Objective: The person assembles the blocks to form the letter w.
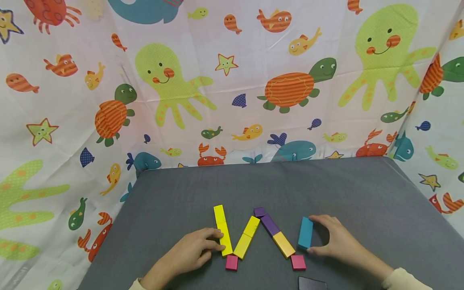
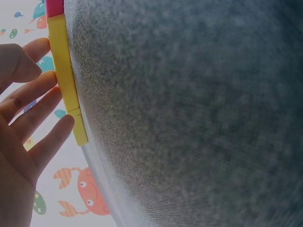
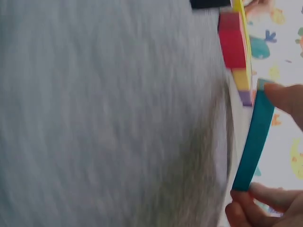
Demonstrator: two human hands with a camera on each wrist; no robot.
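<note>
My right hand (image 1: 337,239) pinches a blue block (image 1: 305,233) by its two ends, between thumb and fingertips. In the right wrist view the block (image 3: 254,139) shows its long side, tilted. The fingertips of my left hand (image 1: 193,250) touch the left side of a yellow block (image 1: 225,241); a second yellow block (image 2: 80,128) continues that row. Beside it slants another yellow pair (image 1: 246,237), with a pink block (image 1: 232,263) at the lower meeting point. Between the hands, a small purple block (image 1: 259,212), a longer purple block (image 1: 270,225) and an orange-yellow block (image 1: 284,244) form a slanted row.
A second pink block (image 1: 299,262) lies at the lower end of the purple and orange-yellow row. Near the front edge is a dark flat object (image 1: 311,284), partly out of frame. A sea-animal curtain (image 1: 232,108) rises behind the grey table surface (image 1: 174,193).
</note>
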